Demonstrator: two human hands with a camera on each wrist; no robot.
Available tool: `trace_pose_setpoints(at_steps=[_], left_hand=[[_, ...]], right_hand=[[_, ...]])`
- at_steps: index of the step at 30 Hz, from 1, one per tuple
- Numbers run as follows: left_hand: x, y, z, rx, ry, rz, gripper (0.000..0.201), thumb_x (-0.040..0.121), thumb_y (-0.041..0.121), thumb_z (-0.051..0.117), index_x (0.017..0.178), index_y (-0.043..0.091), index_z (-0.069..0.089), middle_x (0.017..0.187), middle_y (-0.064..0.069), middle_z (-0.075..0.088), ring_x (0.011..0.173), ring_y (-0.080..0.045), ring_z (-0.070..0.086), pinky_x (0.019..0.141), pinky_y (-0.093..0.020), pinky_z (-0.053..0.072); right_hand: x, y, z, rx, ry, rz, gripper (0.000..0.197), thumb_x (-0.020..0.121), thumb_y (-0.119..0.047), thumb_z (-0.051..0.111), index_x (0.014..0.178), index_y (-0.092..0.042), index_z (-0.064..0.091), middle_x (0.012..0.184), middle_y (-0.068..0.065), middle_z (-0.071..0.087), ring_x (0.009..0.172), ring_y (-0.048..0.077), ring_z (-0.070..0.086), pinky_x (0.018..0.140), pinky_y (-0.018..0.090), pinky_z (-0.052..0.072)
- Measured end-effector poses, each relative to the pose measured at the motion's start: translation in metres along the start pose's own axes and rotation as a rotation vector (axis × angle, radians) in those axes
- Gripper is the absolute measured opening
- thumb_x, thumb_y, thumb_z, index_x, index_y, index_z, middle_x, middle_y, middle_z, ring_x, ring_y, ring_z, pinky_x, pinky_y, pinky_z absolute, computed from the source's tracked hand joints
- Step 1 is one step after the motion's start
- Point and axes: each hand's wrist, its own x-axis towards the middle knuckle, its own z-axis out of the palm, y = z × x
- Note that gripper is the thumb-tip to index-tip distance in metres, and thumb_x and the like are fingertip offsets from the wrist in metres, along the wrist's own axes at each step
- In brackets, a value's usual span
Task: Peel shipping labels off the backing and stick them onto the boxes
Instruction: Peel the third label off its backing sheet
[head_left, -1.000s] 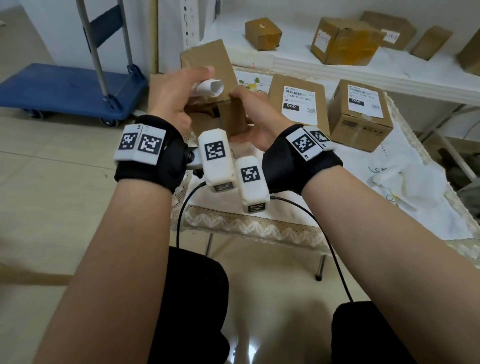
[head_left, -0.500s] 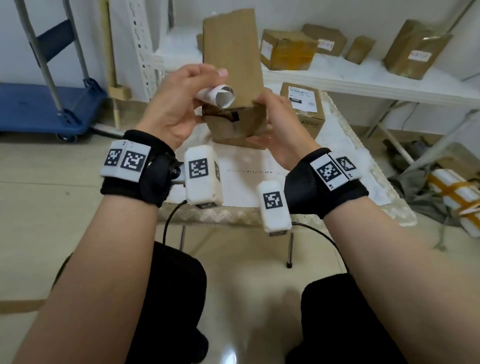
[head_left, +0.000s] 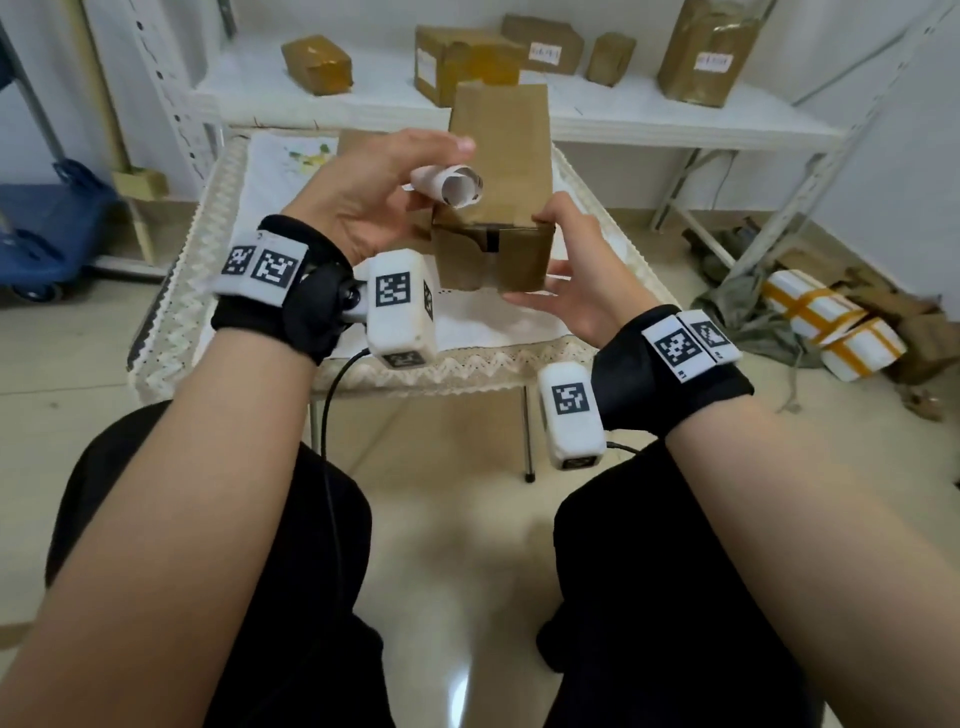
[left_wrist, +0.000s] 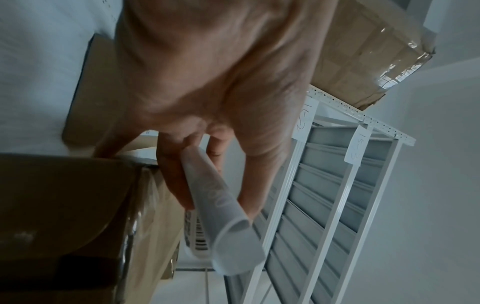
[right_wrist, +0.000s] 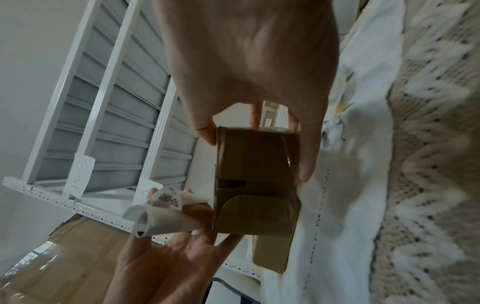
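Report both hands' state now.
Left hand: holds the curled white paper label.
Right hand: grips the small brown cardboard box.

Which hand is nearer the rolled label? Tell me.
Left. The left hand pinches the rolled label itself; the right hand grips the brown box beside it.

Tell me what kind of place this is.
Probably a small parcel packing or stockroom. A white metal shelf holds taped cardboard boxes, some labelled; a blue platform trolley is parked at the left, and the left hand holds a rolled shipping label.
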Motion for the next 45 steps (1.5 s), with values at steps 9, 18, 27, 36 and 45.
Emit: trace_pose_setpoints(at_steps=[9,18,27,36,45], left_hand=[[-0.025,0.005,-0.004,0.085,-0.111,0.048,0.018,0.087,0.021,0.075,0.102,0.022,0.065,0.098,0.001,0.065,0.082,-0.014,0.072,0.083,-0.037,0.061],[-0.029,-0.008,0.01,0.087,-0.096,0.062,0.025,0.079,0.026,0.078,0.101,0.024,0.067,0.095,0.005,0.068,0.096,-0.02,0.065,0.109,-0.057,0.043],[-0.019,-0.018,0.015,0.035,-0.063,0.062,0.012,0.089,0.018,0.073,0.097,0.025,0.067,0.085,0.009,0.068,0.084,-0.012,0.067,0.08,-0.031,0.057],[-0.004,-0.019,0.022,0.009,-0.06,0.144,0.025,0.088,0.018,0.074,0.111,0.022,0.064,0.097,0.007,0.067,0.089,-0.012,0.066,0.075,-0.024,0.052],[0.017,-0.03,0.018,-0.035,-0.069,0.273,0.04,0.091,0.011,0.069,0.129,0.016,0.056,0.109,0.002,0.057,0.093,-0.013,0.061,0.082,-0.029,0.052]], right_hand=[[-0.037,0.017,-0.014,0.074,0.004,0.007,0.051,0.093,-0.034,0.057,0.139,-0.013,0.047,0.103,0.014,0.062,0.086,0.029,0.069,0.085,0.05,0.063],[-0.058,0.041,-0.03,0.049,0.062,0.08,0.053,0.093,-0.035,0.056,0.14,-0.013,0.043,0.105,0.017,0.061,0.086,0.031,0.068,0.075,0.047,0.065],[-0.038,0.032,-0.021,-0.17,0.058,0.119,0.03,0.094,-0.041,0.056,0.111,-0.016,0.053,0.099,0.009,0.062,0.081,0.024,0.064,0.077,0.037,0.061],[-0.005,0.008,-0.02,-0.272,0.283,-0.142,0.012,0.087,-0.033,0.063,0.093,-0.024,0.057,0.124,-0.001,0.056,0.11,0.014,0.052,0.09,0.032,0.044],[0.026,-0.043,-0.003,-0.228,-0.113,-0.204,0.029,0.102,-0.03,0.056,0.112,-0.004,0.065,0.085,0.007,0.071,0.072,0.018,0.069,0.069,0.031,0.061]])
